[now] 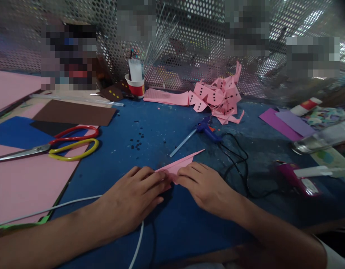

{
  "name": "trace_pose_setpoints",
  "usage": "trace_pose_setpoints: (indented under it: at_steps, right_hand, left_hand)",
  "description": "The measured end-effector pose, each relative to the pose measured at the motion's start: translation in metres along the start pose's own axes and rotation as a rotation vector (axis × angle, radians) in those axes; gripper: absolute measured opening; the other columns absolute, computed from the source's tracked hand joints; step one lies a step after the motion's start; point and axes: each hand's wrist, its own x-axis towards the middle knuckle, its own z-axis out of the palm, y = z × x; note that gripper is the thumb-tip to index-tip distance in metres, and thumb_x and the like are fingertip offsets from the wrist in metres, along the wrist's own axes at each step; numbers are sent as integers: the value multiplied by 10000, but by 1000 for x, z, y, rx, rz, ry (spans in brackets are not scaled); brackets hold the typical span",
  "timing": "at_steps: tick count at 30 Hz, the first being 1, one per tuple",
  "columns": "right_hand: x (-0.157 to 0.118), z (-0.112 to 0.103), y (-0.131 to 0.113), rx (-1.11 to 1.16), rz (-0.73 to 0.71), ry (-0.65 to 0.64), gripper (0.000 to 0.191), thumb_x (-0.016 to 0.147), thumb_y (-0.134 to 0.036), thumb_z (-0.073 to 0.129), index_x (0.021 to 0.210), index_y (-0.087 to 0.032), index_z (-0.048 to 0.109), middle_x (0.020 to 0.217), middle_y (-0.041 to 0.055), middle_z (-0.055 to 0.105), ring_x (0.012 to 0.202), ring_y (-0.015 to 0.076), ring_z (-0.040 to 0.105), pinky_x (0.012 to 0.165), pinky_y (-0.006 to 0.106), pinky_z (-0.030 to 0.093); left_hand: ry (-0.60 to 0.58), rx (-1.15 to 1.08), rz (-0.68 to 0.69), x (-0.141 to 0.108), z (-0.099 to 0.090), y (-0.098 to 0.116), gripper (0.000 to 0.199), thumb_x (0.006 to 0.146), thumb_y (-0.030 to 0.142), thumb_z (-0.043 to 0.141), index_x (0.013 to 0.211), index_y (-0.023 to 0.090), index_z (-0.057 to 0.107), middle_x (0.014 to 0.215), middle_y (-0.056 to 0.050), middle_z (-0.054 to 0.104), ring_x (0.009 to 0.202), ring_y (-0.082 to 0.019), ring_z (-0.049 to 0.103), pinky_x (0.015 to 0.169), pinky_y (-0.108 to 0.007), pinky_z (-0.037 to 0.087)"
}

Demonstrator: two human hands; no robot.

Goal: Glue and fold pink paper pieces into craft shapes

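A narrow folded piece of pink paper [185, 161] lies on the blue table, slanting up to a thin point at its right end. My left hand [136, 190] rests over its left end with the fingers together, pressing the paper. The fingers of my right hand [202, 185] are bent and pinch its lower edge, close to the left fingertips. Just beyond the paper lies a blue glue gun [208, 131] with a clear glue stick in its rear. Farther back sits a pile of cut pink paper shapes [217, 95] with small black squares.
Red-and-yellow-handled scissors [74, 144] lie on coloured sheets at left. A paper cup [136, 87] with tools stands at the back. Black cable [242, 168] and a magenta device [298, 179] are at right. A white cable [77, 201] passes under my left arm.
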Motion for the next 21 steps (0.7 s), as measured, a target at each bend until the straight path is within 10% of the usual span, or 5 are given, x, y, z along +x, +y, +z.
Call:
trace_pose_setpoints:
  at_steps: [21]
  right_hand:
    - [0, -1, -2, -93, -35, -13, 333, 1016, -75, 409, 1214, -200, 646, 1091, 80, 621, 978, 227, 500, 841, 364, 432]
  left_hand:
    - [-5, 18, -11, -2, 2, 2, 309, 1051, 254, 492, 1341, 223, 595, 1325, -48, 664, 1044, -230, 568, 852, -402, 402]
